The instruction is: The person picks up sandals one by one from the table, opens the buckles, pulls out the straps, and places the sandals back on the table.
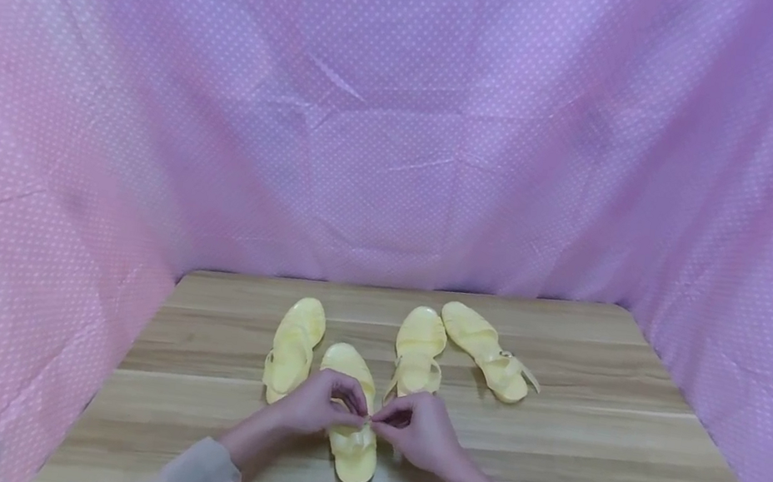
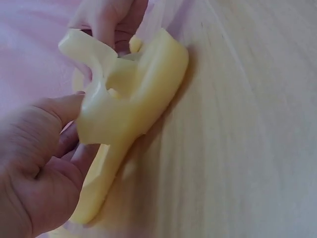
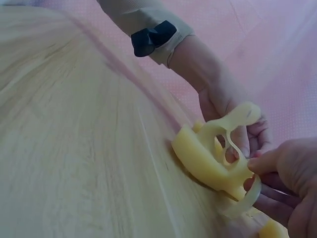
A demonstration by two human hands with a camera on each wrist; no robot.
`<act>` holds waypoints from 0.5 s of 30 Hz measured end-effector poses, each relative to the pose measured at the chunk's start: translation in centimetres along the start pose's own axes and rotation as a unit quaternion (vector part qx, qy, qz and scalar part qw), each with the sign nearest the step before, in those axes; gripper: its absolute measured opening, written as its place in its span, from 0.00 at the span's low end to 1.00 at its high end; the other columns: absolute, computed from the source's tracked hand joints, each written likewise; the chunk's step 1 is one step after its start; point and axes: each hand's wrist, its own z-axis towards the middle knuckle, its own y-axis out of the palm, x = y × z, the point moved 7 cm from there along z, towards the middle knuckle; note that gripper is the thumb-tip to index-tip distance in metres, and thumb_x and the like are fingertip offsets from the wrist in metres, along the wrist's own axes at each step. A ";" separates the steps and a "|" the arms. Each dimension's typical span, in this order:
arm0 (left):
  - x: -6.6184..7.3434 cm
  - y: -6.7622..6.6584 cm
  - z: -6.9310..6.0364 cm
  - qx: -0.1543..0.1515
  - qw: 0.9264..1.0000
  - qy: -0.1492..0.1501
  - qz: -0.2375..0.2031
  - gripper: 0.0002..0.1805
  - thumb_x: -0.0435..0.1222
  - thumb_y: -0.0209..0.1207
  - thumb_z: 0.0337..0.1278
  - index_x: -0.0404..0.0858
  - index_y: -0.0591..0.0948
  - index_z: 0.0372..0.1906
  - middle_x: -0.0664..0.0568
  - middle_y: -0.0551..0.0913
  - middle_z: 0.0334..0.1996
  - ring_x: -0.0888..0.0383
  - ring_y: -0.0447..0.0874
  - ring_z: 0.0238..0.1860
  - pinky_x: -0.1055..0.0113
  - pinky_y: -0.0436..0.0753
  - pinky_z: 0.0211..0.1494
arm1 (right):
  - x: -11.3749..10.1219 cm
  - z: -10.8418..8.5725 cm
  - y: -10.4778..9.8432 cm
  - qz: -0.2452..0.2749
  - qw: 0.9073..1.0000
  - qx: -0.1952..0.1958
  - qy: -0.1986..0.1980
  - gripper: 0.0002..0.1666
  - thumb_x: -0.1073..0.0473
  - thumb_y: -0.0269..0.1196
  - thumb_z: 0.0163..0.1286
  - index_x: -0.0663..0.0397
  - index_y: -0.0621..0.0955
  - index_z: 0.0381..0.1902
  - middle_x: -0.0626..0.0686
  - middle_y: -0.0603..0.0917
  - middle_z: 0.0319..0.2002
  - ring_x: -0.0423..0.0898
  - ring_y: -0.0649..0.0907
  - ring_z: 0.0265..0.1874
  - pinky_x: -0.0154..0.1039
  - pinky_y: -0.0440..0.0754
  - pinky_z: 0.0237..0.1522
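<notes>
Pinched strap (image 2: 99, 118) in left hand (image 1: 318, 405) and right hand (image 1: 424, 434), right over sandal (image 1: 354, 465), likely mid-fastening, prob needed careful threading next.

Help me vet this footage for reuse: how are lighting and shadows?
Head view: curtain paler at picture left, dimmer at right; left wrist view: soft shadow on the table beside the held sandal; right wrist view: narrow shadow along its lower edge.

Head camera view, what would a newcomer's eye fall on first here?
Probably the pink, white-dotted fabric hanging behind and on both sides of the light wood-grained table. Next, four pale-yellow strapped sandals lie spread across the table's middle. At the nearest sandal, the person's bare left hand and right hand meet, fingers pinching its straps.
</notes>
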 end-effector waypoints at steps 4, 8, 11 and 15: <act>-0.5 0.3 -0.1 0.015 1.000 -0.009 -0.001 0.06 0.30 0.75 0.57 0.37 0.88 0.36 0.48 0.91 0.36 0.66 0.87 0.39 0.73 0.85 0.49 | 0.0 0.1 -0.1 -0.017 1.000 0.004 0.008 0.04 0.64 0.78 0.62 0.49 0.94 0.32 0.47 0.93 0.30 0.28 0.84 0.29 0.28 0.86 0.34; -0.4 0.6 -0.2 0.031 0.999 -0.011 -0.029 0.07 0.28 0.74 0.57 0.35 0.85 0.35 0.47 0.90 0.38 0.62 0.88 0.41 0.72 0.88 0.49 | 0.0 0.3 -0.2 -0.025 1.000 -0.005 0.013 0.04 0.64 0.79 0.62 0.48 0.94 0.32 0.46 0.94 0.31 0.29 0.85 0.30 0.27 0.85 0.36; -0.2 0.8 -0.2 0.036 0.998 -0.005 -0.050 0.10 0.25 0.73 0.58 0.32 0.80 0.33 0.47 0.91 0.39 0.56 0.91 0.44 0.70 0.90 0.51 | -0.3 0.4 -0.3 -0.028 0.999 -0.012 0.010 0.04 0.65 0.78 0.61 0.49 0.94 0.32 0.47 0.93 0.31 0.30 0.85 0.29 0.27 0.85 0.35; 0.6 0.7 0.0 0.031 0.999 0.017 -0.027 0.17 0.22 0.71 0.58 0.31 0.72 0.28 0.49 0.92 0.38 0.53 0.93 0.45 0.70 0.91 0.50 | -0.6 0.6 -0.2 -0.049 0.999 -0.012 -0.009 0.03 0.64 0.78 0.62 0.50 0.93 0.31 0.47 0.93 0.29 0.28 0.82 0.28 0.27 0.84 0.33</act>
